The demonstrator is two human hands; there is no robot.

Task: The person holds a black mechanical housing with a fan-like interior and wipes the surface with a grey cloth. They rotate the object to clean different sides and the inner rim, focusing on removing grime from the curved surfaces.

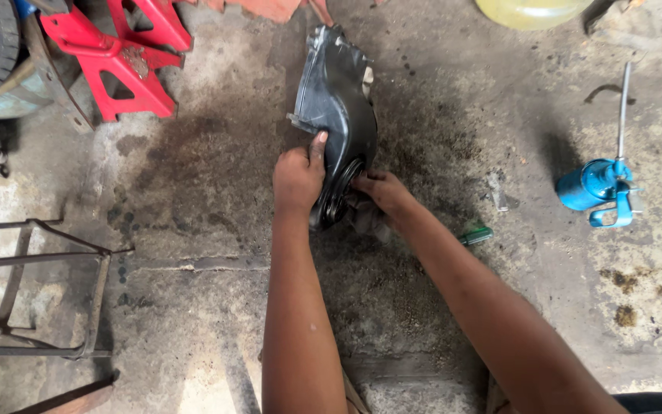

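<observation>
Left hand (298, 178): grip closed around the left edge of a black plastic engine cover (336, 107), thumb laid flat up its face, fingers wrapped behind and out of sight. Forearm runs straight up from the bottom of the view, wrist unbent.

The cover stands on edge on the concrete floor (193, 192), upper centre of the view, over a dark oil stain, its round lower end sitting between the two hands.

Right hand (383, 192): fingers curled and pressed against the lower right rim of the cover; whether they hook behind it cannot be told. Forearm enters from the lower right at a slant.

A small green item (475, 234) lies just beside the right forearm. A blue oil can (595, 184) with a long spout lies well apart to the right. Red jack stands (120, 57) sit at upper left.
</observation>
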